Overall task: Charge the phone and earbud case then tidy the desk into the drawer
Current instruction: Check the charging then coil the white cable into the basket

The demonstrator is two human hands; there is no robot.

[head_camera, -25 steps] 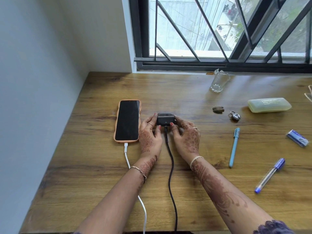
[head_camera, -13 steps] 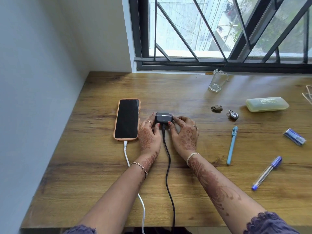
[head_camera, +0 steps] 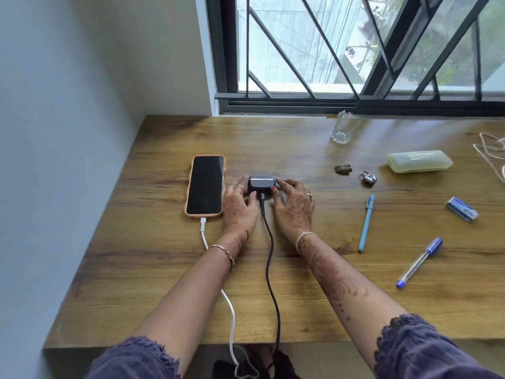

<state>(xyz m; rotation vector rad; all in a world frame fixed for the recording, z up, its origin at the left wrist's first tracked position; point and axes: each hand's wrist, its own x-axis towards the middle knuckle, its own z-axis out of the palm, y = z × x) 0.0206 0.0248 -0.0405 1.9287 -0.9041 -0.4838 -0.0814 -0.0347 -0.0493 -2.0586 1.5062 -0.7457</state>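
Note:
A phone [head_camera: 205,185] in an orange cover lies screen-up on the wooden desk [head_camera: 164,255], with a white cable [head_camera: 203,231] plugged into its near end. Right beside it sits the small black earbud case [head_camera: 261,184], with a black cable [head_camera: 269,242] plugged into its near side. My left hand [head_camera: 240,209] touches the case's left side and my right hand [head_camera: 293,207] its right side, fingertips on the case. Both cables run off the desk's front edge.
To the right lie a light blue pen [head_camera: 366,222], a clear blue-capped pen [head_camera: 419,262], a blue-white eraser [head_camera: 462,209], a small padlock [head_camera: 369,177], a brown hair clip [head_camera: 343,168] and a yellow-green case [head_camera: 419,161]. An empty glass [head_camera: 344,128] stands by the window. String [head_camera: 489,151] lies far right.
The camera has pulled back a little, so the desk's front edge shows. My hands have stayed on either side of the earbud case, fingers spreading slightly.

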